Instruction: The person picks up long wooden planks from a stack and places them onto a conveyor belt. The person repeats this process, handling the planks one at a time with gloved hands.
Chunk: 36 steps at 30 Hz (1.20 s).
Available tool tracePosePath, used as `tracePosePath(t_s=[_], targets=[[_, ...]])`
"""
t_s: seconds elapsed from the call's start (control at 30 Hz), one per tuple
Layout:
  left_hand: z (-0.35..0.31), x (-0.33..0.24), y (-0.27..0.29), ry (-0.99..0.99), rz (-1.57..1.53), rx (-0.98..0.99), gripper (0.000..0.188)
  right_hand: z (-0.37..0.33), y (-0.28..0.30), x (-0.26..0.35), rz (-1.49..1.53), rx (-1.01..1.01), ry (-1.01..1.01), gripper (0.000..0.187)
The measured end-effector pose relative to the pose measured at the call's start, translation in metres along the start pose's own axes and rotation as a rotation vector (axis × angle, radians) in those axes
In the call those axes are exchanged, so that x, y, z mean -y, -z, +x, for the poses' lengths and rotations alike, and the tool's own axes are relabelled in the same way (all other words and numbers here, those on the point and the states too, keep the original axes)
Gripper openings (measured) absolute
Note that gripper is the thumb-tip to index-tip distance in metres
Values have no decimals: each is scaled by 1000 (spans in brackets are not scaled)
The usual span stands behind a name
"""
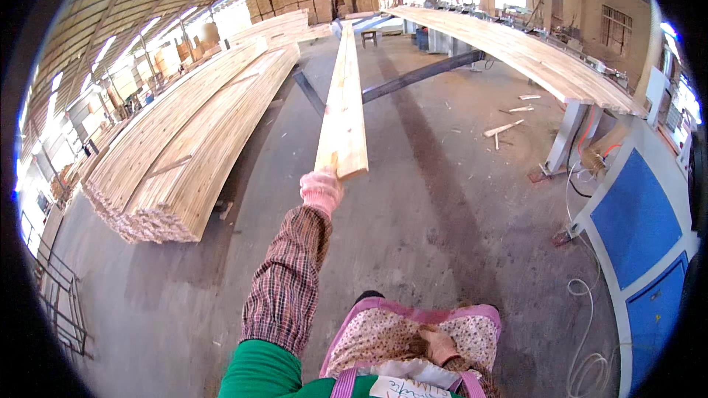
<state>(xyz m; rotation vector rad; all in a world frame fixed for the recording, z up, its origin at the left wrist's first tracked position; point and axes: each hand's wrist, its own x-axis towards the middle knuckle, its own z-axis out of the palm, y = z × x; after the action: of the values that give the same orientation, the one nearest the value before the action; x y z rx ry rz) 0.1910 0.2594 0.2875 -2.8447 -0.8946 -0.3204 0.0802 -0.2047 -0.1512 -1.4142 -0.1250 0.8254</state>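
A pink-gloved left hand grips the near end of a long board at the centre of the frame.
The left hand (pixel 322 187) is closed on the near end of the pale wooden board (pixel 344 114), which runs from mid-frame up to the top centre, passing over a dark metal beam (pixel 424 77). The right hand (pixel 440 346), at the lower centre, lies against a dotted, pink-edged apron (pixel 365 339); whether its fingers are closed on the cloth I cannot tell. A large stack of long boards (pixel 195 136) fills the left of the frame, well apart from the left hand. At upper right, a long wooden panel (pixel 509 44) lies along a machine; wood scraps (pixel 504 129) lie on the floor (pixel 435 250) below it, and a blue-panelled cabinet (pixel 640 217) stands at the right edge.
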Motion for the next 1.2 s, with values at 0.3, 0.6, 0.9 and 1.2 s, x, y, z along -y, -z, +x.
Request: tracePosePath(t_s=[0.3,0.6,0.9,1.2], targets=[[15,19,-10,237,-591,-123,34,13,-2,-15,-310,98,360,30],[12,48,-31,618,-1060,-136,59,-62,-40,137,-789,28,394,36],[-18,-28,28,-110,-24,-139,87,-58,-46,127,44,-80,-282,28],[30,-45,20,52,36,-35,34,-71,-41,121,255,-116,-244,34]])
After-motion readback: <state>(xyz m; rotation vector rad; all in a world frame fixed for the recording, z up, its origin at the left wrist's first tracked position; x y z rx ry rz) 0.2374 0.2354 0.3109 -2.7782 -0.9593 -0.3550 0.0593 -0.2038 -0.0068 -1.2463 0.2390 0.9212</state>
